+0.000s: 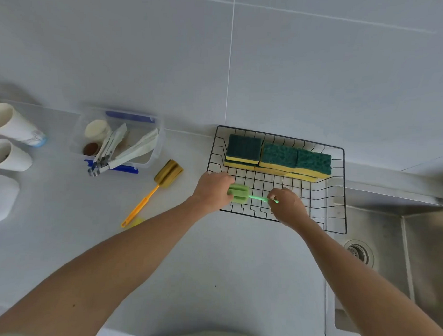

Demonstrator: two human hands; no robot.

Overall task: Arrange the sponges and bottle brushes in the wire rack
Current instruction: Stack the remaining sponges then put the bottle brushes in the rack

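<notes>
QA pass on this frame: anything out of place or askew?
One thing: the orange-handled bottle brush with tan sponge head lies diagonally on the grey counter, outside the black wire rack. The green-and-yellow sponges sit in tidy stacks.

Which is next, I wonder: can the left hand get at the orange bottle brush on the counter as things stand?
Probably yes. The orange bottle brush lies alone on open counter, left of the wire rack, with nothing over it. But the left hand first has to release the green bottle brush.

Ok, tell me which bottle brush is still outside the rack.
The orange-handled brush, lying on the counter left of the wire rack; the green brush is held over it.
</notes>
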